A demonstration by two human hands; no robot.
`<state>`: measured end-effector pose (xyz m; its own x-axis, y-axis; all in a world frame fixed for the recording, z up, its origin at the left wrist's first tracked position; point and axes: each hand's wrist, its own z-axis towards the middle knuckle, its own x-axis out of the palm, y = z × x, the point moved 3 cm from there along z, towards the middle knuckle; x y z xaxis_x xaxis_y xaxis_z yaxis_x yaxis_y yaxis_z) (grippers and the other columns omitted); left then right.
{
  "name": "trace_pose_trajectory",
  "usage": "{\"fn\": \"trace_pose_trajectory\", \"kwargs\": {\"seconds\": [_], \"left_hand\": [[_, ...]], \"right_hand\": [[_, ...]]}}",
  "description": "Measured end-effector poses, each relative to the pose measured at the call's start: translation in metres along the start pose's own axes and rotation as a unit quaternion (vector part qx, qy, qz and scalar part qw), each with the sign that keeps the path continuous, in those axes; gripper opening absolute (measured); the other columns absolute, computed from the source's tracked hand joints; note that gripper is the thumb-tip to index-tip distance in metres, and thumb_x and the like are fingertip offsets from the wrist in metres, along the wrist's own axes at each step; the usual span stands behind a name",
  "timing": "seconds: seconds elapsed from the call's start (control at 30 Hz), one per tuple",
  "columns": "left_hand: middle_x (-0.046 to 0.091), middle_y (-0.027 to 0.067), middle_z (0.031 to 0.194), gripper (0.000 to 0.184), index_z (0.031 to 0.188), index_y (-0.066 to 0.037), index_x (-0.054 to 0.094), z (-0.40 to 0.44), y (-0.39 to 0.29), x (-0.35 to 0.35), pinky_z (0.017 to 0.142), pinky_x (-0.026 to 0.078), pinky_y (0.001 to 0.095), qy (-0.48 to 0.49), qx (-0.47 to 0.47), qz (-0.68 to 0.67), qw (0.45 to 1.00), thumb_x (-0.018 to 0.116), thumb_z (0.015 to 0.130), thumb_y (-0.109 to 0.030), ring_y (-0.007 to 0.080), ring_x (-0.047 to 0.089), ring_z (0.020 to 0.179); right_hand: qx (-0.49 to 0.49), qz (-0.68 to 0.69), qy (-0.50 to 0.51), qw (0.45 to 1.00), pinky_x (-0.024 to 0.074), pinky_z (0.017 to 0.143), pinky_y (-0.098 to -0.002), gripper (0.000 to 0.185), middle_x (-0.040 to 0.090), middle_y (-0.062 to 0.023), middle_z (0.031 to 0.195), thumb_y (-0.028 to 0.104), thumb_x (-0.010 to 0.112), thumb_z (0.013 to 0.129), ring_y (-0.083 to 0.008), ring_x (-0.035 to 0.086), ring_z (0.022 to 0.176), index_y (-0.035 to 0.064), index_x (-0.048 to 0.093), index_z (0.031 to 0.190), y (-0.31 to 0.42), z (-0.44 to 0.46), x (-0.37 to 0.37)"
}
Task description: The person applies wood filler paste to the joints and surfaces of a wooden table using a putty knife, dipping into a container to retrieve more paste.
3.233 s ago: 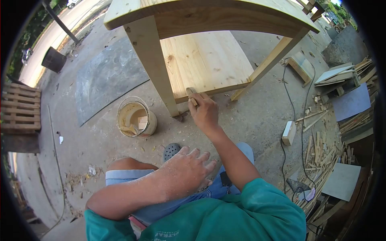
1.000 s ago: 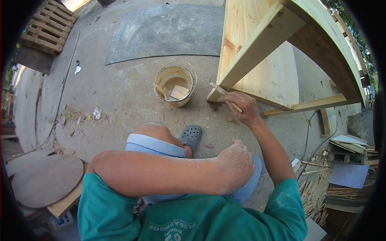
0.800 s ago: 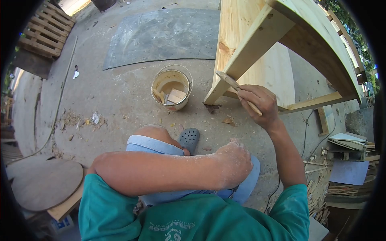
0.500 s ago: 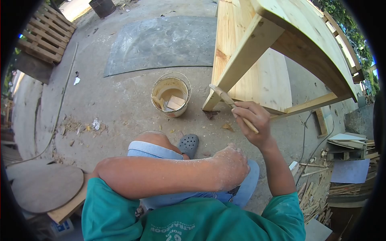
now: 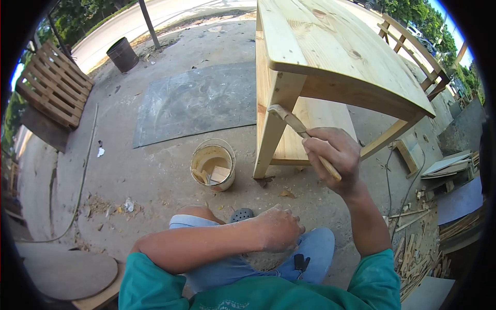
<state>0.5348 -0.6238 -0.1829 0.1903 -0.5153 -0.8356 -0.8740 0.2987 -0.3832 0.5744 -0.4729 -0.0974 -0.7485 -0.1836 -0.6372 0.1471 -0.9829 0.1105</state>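
My right hand (image 5: 336,157) is closed round the handle of a brush (image 5: 295,124). The brush's tip touches the near left leg (image 5: 271,129) of a pale wooden table (image 5: 330,36), below its top. My left hand (image 5: 281,229), dusted with white, rests over my knee with its fingers curled; whether anything is in them cannot be made out. On the ground left of the leg stands a bucket (image 5: 227,183) with a wire handle. Liquid and small wood pieces show inside it.
A grey sheet (image 5: 196,103) lies on the concrete behind the bucket. Pallets (image 5: 57,85) and a dark bin (image 5: 123,56) stand at the left. A round board (image 5: 72,274) is at the lower left. Cables (image 5: 388,181) and wood scraps (image 5: 411,258) lie at the right.
The view has tilted up, showing more of the tabletop and road. My right hand has brought the brush higher up the leg. My left hand stays over my knee.
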Motion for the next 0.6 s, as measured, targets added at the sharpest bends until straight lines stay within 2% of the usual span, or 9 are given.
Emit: {"fn": "trace_pose_trajectory", "kwargs": {"seconds": [0.03,0.13,0.17,0.33,0.4,0.47,0.6], "left_hand": [[0.061,0.0169,0.120,0.049,0.128,-0.004,0.057,-0.001,0.000,0.001,0.097,0.049,0.0489,-0.008,0.001,-0.001,1.000,0.059,0.096,-0.041,0.0339,0.060,0.116],[0.060,0.0170,0.121,0.049,0.129,-0.004,0.057,0.000,0.000,0.004,0.096,0.049,0.0491,-0.009,-0.003,-0.013,1.000,0.059,0.096,-0.040,0.0336,0.059,0.116],[0.060,0.0170,0.121,0.049,0.129,-0.004,0.057,0.000,0.000,0.003,0.096,0.049,0.0491,-0.006,-0.002,-0.012,1.000,0.059,0.096,-0.040,0.0337,0.059,0.116],[0.060,0.0170,0.120,0.048,0.128,-0.004,0.057,0.001,-0.003,0.003,0.096,0.049,0.0487,0.027,-0.005,-0.006,1.000,0.059,0.096,-0.040,0.0340,0.060,0.115],[0.061,0.0171,0.120,0.048,0.128,-0.004,0.057,0.001,-0.003,0.002,0.096,0.049,0.0484,0.022,-0.005,-0.002,1.000,0.059,0.096,-0.041,0.0340,0.060,0.115],[0.061,0.0175,0.120,0.049,0.128,-0.004,0.057,0.001,-0.003,0.003,0.096,0.049,0.0483,0.021,-0.007,0.001,1.000,0.059,0.096,-0.041,0.0342,0.060,0.114],[0.061,0.0184,0.120,0.049,0.128,-0.004,0.057,0.003,-0.001,0.005,0.094,0.050,0.0482,0.034,-0.016,-0.006,0.999,0.058,0.097,-0.043,0.0351,0.062,0.111]], "right_hand": [[-0.034,-0.035,-0.011,0.999,0.0542,0.078,-0.0393,0.017,0.069,-0.0097,0.103,0.009,0.073,0.076,-0.0291,0.069,0.092,0.0105,0.071,0.093,0.010,-0.009,0.003],[-0.109,-0.102,-0.046,0.988,0.0526,0.084,-0.0395,0.014,0.066,-0.0061,0.111,0.014,0.071,0.079,-0.0254,0.066,0.103,0.0154,0.072,0.093,0.038,-0.024,0.013],[-0.113,-0.121,-0.057,0.985,0.0488,0.091,-0.0409,0.013,0.062,-0.0041,0.119,0.018,0.069,0.081,-0.0225,0.060,0.114,0.0195,0.071,0.093,0.039,-0.027,0.018],[-0.100,-0.168,-0.078,0.978,0.0444,0.095,-0.0440,0.009,0.057,-0.0050,0.124,0.018,0.069,0.081,-0.0235,0.052,0.122,0.0197,0.070,0.090,0.005,-0.019,0.038],[-0.103,-0.164,-0.059,0.979,0.0457,0.092,-0.0447,0.011,0.057,-0.0062,0.122,0.016,0.071,0.079,-0.0253,0.052,0.120,0.0187,0.071,0.089,-0.009,-0.046,0.071],[-0.092,-0.145,-0.013,0.985,0.0454,0.092,-0.0433,0.009,0.058,-0.0037,0.120,0.017,0.070,0.079,-0.0229,0.051,0.121,0.0184,0.070,0.088,-0.012,-0.092,0.106],[-0.055,-0.114,0.160,0.979,0.0450,0.092,-0.0436,0.010,0.061,-0.0043,0.116,0.018,0.070,0.079,-0.0225,0.054,0.119,0.0180,0.071,0.089,0.001,-0.161,0.141]]}}
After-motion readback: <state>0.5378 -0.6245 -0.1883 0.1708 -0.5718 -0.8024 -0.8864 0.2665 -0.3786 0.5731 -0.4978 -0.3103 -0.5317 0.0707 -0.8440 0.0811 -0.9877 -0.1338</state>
